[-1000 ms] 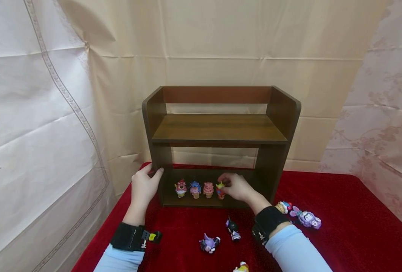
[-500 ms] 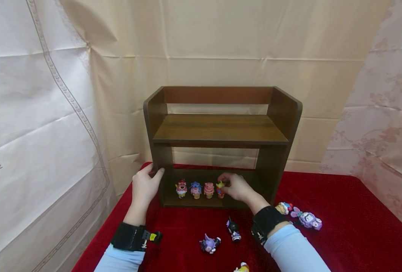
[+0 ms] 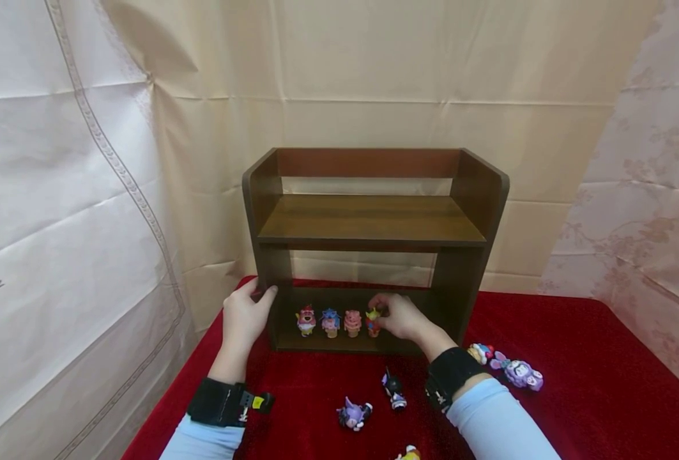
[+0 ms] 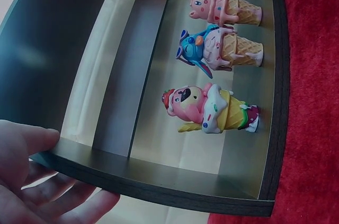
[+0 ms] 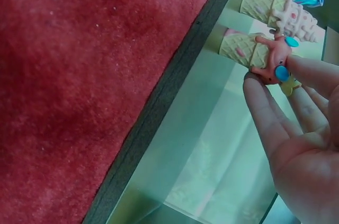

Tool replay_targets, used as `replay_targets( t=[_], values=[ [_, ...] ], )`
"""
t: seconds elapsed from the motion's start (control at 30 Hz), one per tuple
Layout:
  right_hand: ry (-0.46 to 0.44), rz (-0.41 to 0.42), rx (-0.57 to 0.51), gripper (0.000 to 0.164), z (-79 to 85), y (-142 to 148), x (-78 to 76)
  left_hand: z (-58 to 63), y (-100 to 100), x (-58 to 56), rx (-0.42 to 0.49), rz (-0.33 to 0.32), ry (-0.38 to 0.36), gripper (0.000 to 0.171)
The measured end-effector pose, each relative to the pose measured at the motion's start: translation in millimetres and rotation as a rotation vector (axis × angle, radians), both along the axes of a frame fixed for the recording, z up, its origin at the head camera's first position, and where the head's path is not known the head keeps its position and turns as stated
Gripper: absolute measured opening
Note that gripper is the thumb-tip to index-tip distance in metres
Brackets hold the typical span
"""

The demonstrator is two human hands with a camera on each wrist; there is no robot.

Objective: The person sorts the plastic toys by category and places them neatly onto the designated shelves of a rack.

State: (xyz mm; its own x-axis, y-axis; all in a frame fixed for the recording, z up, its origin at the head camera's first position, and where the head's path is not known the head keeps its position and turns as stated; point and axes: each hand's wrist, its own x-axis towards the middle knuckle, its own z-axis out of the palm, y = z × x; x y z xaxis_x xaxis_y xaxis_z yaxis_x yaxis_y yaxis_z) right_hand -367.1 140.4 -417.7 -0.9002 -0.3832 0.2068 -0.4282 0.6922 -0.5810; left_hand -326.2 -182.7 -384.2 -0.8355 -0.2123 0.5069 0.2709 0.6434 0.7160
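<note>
A two-tier brown wooden shelf (image 3: pixel 368 217) stands on the red cloth. At its left side panel, my left hand (image 3: pixel 246 313) holds the edge, thumb inside and fingers outside. My right hand (image 3: pixel 404 317) pinches a red ice-cream-cone figurine (image 5: pixel 271 61) with a yellow top and blue round parts, upright on the lower board. To its left stand, in a row, a pink cone figurine (image 4: pixel 214 7), a blue-eared cone figurine (image 4: pixel 214 49) and a pink bear cone figurine (image 4: pixel 204 107) with a strawberry on top.
On the red cloth (image 3: pixel 299 396) before the shelf lie a purple figurine (image 3: pixel 353 413), a black-and-purple figurine (image 3: pixel 393 388) and a yellow figurine (image 3: pixel 409 453), cut off by the frame. Right of the shelf lie a lilac figurine (image 3: pixel 520 372) and a cone figurine (image 3: pixel 480 352).
</note>
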Motion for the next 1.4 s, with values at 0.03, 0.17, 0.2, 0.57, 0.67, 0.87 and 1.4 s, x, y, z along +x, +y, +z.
replay_targets(
  t=[0.03,0.17,0.2,0.57,0.67,0.87,1.4],
  values=[
    [-0.002,0.001,0.004,0.029,0.3,0,-0.2,0.0,0,0.1,-0.001,-0.001,0.002,0.034],
    [-0.007,0.001,0.015,0.028,2.1,0,-0.1,0.9,0,0.6,-0.003,0.0,0.003,0.034],
    [-0.01,0.002,0.016,0.028,2.5,0,0.1,1.1,0,0.7,-0.004,0.0,0.002,0.034],
    [-0.044,0.058,-0.027,0.041,6.0,7,2.8,0.0,1,0.8,-0.008,0.005,0.029,0.032],
    [-0.052,0.074,-0.074,0.044,8.1,12,4.8,-0.6,1,0.6,-0.013,0.001,0.041,0.031],
    [0.031,0.087,-0.096,0.042,19.2,23,15.1,0.5,1,1.2,-0.008,0.001,0.03,0.032],
    [0.077,0.19,-0.004,0.036,41.4,57,67.9,0.7,1,1.1,-0.008,0.003,0.039,0.032]
  ],
)
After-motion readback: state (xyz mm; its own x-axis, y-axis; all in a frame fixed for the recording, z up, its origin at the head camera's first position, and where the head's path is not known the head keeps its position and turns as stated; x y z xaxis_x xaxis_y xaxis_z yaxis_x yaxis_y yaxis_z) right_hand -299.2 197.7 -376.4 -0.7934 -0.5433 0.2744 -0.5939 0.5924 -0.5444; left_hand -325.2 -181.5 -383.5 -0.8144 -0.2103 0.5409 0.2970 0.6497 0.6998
